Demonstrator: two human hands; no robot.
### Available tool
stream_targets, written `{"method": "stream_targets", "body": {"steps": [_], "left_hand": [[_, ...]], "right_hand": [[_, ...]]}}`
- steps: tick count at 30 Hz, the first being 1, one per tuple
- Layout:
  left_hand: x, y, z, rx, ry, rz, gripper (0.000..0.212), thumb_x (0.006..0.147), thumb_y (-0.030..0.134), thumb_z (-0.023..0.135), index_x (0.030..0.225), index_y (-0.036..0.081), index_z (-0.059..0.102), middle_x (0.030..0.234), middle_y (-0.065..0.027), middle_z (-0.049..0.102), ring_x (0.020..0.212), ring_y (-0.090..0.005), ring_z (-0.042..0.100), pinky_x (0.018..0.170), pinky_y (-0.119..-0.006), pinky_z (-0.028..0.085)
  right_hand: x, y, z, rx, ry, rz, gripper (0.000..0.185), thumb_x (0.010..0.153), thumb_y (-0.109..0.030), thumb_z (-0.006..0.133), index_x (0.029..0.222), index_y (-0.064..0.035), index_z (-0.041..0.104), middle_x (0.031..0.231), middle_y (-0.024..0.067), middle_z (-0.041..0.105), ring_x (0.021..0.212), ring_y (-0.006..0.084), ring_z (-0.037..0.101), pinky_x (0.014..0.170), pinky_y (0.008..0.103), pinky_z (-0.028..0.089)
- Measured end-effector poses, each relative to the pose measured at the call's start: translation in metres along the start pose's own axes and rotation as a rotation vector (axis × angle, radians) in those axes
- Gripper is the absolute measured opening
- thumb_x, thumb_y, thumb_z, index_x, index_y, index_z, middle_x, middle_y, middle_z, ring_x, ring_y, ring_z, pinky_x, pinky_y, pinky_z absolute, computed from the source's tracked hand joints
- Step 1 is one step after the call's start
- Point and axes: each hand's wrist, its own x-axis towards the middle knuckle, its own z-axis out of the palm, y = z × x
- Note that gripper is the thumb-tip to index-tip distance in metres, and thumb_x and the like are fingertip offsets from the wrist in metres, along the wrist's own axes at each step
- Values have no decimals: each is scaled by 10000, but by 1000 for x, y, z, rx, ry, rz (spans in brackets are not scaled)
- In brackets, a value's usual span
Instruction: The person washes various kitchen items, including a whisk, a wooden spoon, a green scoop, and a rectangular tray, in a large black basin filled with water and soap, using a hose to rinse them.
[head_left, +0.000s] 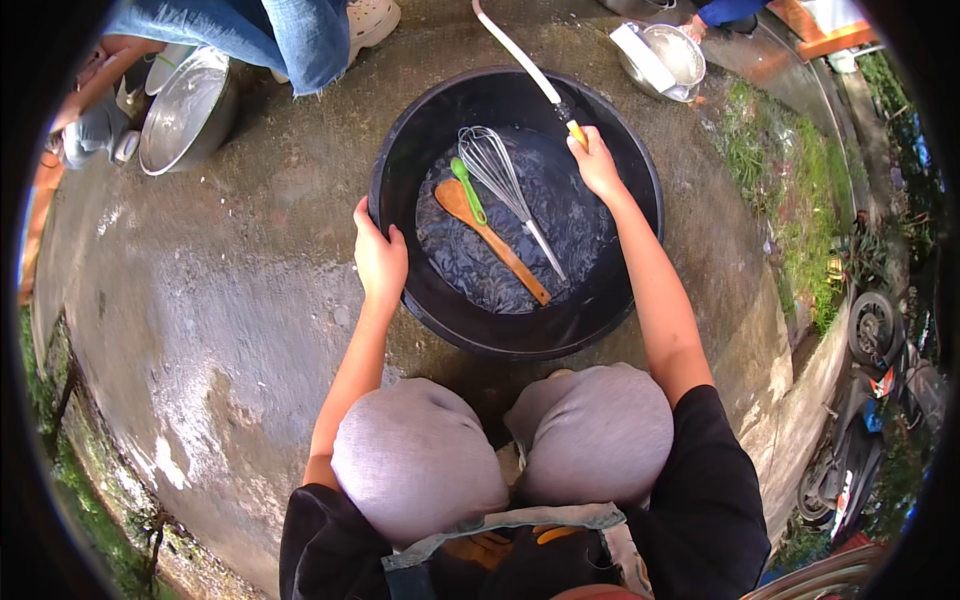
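Note:
A round black plastic basin (517, 341) stands on the wet concrete in front of my knees, with water (465, 259) in its bottom. My left hand (381, 259) grips the basin's left rim, thumb on the inner side. In my right hand (596, 161) is the yellow end of a white hose (517, 52), held over the basin's right side. Lying in the water are a wire whisk (499, 176), a wooden spatula (499, 247) and a small green measuring spoon (469, 191). The spoon rests against the spatula's blade. Whether water flows from the hose cannot be told.
A metal basin (187, 112) sits at upper left near a person in jeans (300, 45). At upper right, another person's hand (694, 30) touches a metal pot (686, 56) with a white block-like item (641, 56) on it. Grass (795, 172) and a motorcycle (855, 435) lie to the right.

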Motion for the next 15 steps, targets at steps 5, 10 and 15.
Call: {"method": "stream_targets", "body": {"steps": [5, 10, 15], "left_hand": [[1, 1, 0, 7, -5, -2, 521, 805, 44, 514, 1286, 35, 312, 1041, -266, 576, 928, -423, 572, 798, -457, 456], [0, 3, -1, -6, -1, 2, 546, 791, 34, 542, 1285, 19, 313, 1025, -294, 573, 928, -434, 574, 793, -454, 460], [1, 3, 0, 17, -12, -10, 549, 790, 40, 546, 1287, 18, 314, 1027, -290, 575, 926, -430, 578, 788, -454, 463]], "right_hand": [[5, -2, -20, 82, -78, 6, 337, 885, -288, 556, 1082, -19, 503, 1016, 152, 566, 967, 255, 552, 838, 343, 416], [9, -7, -41, -43, -24, -96, 318, 900, -247, 522, 1140, -39, 511, 1075, 175, 558, 1018, 295, 539, 880, 374, 416], [11, -3, -61, -39, 9, -101, 283, 933, -211, 447, 1146, -50, 542, 1094, 164, 569, 1038, 271, 541, 902, 349, 408]]}}
